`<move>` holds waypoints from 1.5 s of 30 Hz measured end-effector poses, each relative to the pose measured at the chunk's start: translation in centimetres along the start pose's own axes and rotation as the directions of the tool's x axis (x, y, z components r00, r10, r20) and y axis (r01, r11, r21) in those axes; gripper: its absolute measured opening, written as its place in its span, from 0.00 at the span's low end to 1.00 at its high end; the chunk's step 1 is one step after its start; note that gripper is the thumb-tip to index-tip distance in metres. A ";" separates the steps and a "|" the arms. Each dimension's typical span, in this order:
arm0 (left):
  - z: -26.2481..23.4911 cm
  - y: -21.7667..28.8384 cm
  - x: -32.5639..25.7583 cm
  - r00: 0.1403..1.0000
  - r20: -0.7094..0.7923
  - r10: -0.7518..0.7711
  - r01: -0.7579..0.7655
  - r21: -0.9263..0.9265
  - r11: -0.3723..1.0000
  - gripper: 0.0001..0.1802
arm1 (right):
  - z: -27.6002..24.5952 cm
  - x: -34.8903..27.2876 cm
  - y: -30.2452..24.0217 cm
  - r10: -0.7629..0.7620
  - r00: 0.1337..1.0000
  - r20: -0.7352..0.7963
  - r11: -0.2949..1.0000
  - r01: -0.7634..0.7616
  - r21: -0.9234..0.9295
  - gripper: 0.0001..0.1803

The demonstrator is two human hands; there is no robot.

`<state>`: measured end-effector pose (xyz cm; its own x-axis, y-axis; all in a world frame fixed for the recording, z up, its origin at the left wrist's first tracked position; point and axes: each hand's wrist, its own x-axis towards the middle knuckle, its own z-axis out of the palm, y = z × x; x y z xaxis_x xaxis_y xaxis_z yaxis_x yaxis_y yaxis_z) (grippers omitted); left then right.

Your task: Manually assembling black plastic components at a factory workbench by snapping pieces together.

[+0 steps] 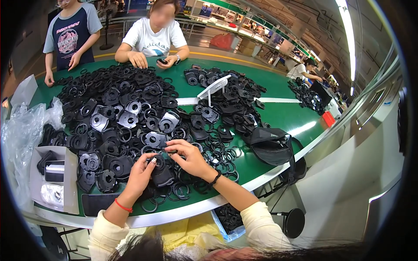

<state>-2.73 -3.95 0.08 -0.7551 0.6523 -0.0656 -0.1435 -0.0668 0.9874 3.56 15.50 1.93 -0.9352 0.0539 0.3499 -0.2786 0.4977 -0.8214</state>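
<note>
My left hand (140, 174) is closed on a flat black plastic part (162, 176) with a round opening at its upper end. Just right of it, my right hand (191, 160) has its fingers pinched together beside the part's top. A small dark piece shows at those fingertips, too little of it to name. Both hands are over the near edge of a big pile of similar black plastic parts (118, 166). Loose black rings (229, 166) lie in a heap to the right of my right hand.
On the green table (278, 114) stand a white box (69, 182), a white stand (213, 88) and a black bag (272, 145). A dark flat phone-like slab (96, 204) lies by the near edge. Clear plastic bags (21, 135) are at left. Two people are across the table.
</note>
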 end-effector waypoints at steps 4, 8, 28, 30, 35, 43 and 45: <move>0.3 0.1 -0.2 0.998 0.036 -0.055 0.057 -0.077 0.995 0.15 | 0.0 0.0 -0.7 -0.038 0.993 0.112 0.999 0.038 -0.002 0.16; 0.3 0.1 -0.2 0.997 0.057 -0.061 0.068 -0.130 0.989 0.18 | 0.3 -0.1 -1.0 -0.143 0.980 0.138 0.989 0.148 -0.027 0.18; -0.1 -0.2 -0.1 0.998 0.062 -0.011 0.016 -0.073 0.997 0.23 | 0.1 -0.3 -1.4 -0.180 0.943 0.281 0.961 0.229 -0.152 0.31; 0.0 -0.2 -0.1 0.997 0.077 0.022 -0.021 -0.011 1.000 0.23 | 0.3 -0.4 -1.3 -0.148 0.967 0.207 0.977 0.175 -0.119 0.31; 0.3 0.1 -0.2 0.998 0.044 0.035 -0.034 -0.039 0.999 0.21 | 0.1 -0.3 -1.4 -0.135 0.980 0.144 0.951 0.169 -0.257 0.30; -0.5 -0.3 0.1 0.997 0.056 -0.050 0.060 -0.202 0.978 0.08 | -0.2 -0.2 -2.2 -0.142 0.982 0.124 0.974 0.161 -0.161 0.28; -0.4 0.0 0.0 0.997 0.053 -0.063 0.073 -0.212 0.975 0.07 | -0.1 -0.2 -2.2 -0.145 0.980 0.137 0.977 0.163 -0.137 0.28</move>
<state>-2.96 -4.21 -0.01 -0.7094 0.6946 -0.1197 -0.3304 -0.1777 0.9269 4.41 14.54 3.69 -0.9061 -0.1378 0.4001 -0.3952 0.6137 -0.6835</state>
